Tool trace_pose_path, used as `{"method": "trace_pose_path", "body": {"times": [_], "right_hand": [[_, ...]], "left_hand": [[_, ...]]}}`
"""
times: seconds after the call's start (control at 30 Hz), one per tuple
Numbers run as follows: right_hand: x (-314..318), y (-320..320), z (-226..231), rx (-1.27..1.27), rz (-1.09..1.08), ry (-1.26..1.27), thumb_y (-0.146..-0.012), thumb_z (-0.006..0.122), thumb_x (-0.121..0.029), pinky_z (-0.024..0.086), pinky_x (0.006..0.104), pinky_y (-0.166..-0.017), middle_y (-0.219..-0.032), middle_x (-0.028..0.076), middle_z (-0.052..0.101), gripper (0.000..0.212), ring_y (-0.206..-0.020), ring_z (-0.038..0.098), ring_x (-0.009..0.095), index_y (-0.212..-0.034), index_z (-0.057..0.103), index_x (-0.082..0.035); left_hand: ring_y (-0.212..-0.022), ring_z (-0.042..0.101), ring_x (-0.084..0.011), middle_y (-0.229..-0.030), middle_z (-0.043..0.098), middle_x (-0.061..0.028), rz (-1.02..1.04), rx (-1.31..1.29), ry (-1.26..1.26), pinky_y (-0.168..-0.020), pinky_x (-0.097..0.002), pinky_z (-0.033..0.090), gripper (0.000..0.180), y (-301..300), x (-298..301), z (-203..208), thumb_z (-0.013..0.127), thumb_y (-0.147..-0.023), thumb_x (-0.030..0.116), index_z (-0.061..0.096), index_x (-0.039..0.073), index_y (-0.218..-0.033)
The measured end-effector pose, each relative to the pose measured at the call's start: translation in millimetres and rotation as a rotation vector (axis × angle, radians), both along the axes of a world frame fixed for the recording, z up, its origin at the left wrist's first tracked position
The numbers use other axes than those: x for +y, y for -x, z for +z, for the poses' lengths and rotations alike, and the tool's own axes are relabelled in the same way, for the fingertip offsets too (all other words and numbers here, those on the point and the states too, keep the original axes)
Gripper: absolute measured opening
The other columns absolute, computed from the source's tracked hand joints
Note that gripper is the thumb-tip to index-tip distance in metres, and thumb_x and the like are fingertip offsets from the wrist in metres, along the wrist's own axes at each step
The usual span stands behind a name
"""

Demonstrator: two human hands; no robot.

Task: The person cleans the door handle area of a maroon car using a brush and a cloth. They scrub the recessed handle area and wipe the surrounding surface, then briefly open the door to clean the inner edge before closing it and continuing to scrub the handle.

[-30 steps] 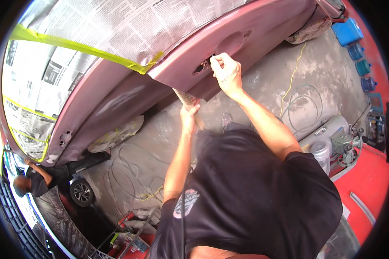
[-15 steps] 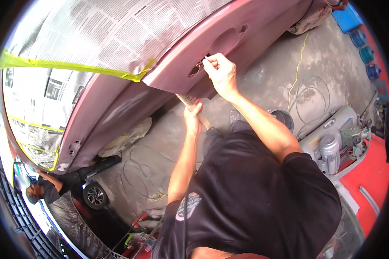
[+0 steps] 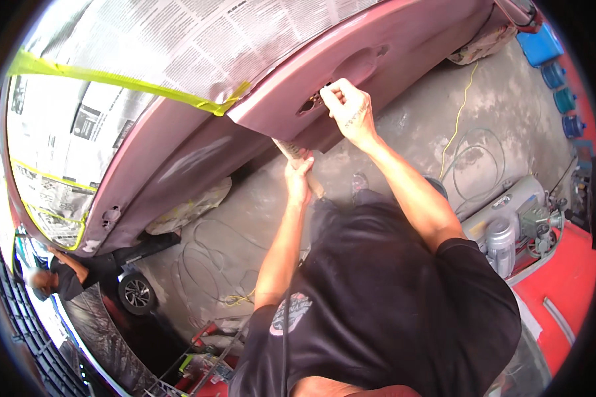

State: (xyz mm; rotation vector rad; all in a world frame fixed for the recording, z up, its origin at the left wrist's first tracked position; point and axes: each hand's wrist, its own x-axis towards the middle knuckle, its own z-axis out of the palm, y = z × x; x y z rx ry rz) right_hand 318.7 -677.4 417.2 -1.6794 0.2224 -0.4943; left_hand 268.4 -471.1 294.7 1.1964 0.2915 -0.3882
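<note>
My right hand is closed in a pinch beside a hole in the dull pinkish car door. What its fingertips hold, if anything, is too small to make out. Below the door's lower corner, my left hand is wrapped round a long tan stick-like thing. Its upper end reaches the door's edge, and its lower end shows under the hand. A rounded hollow lies in the door skin farther right. Newspaper covers the window area, held by yellow-green masking tape.
Hoses and a yellow cord lie on the grey floor. A grey air compressor stands at the right by a red surface. Another person is at the far left, near a dark car's wheel.
The view has shifted slightly, so the car and my hands sit a little differently in the picture. Both hands keep their places at the door.
</note>
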Motion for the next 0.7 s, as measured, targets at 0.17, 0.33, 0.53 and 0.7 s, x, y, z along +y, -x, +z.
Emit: {"method": "trace_pose_path", "body": {"times": [0.17,0.33,0.53,0.7], "right_hand": [[-6,1,15,0.093,0.083,0.009,-0.097,0.067,-0.021,0.046,0.0256,-0.051,-0.064,0.002,0.062,0.022,-0.053,0.057,0.006,-0.091,0.069,0.001],[5,-3,11,0.100,0.008,-0.020,-0.097,0.066,-0.020,0.043,0.0245,-0.047,-0.062,0.003,0.062,0.022,-0.048,0.053,0.006,-0.091,0.070,0.001],[12,-2,13,0.170,0.103,-0.115,-0.101,0.059,-0.023,0.041,0.0245,-0.044,-0.063,0.004,0.063,0.030,-0.045,0.052,0.009,-0.084,0.066,0.000],[-21,-12,1,0.200,0.455,-0.630,-0.098,0.061,-0.023,0.044,0.0265,-0.047,-0.069,0.007,0.064,0.024,-0.050,0.056,0.012,-0.086,0.064,-0.003]], "left_hand": [[-0.136,0.050,-0.0323,-0.143,0.050,-0.0241,-0.014,-0.025,-0.054,-0.106,-0.0401,0.040,0.065,0,2,0,0.069,-0.084,0.003,0.041,-0.011,-0.140],[-0.135,0.051,-0.0325,-0.143,0.050,-0.0228,-0.019,-0.035,-0.059,-0.108,-0.0403,0.041,0.066,-4,2,5,0.069,-0.082,0.003,0.042,-0.013,-0.140],[-0.132,0.053,-0.0306,-0.141,0.052,-0.0212,-0.022,-0.061,-0.059,-0.101,-0.0379,0.042,0.064,-5,3,-2,0.069,-0.082,0.004,0.044,-0.011,-0.139],[-0.131,0.054,-0.0308,-0.141,0.052,-0.0207,-0.041,-0.070,-0.063,-0.102,-0.0382,0.042,0.066,-5,3,-3,0.069,-0.082,0.004,0.044,-0.010,-0.141]]}}
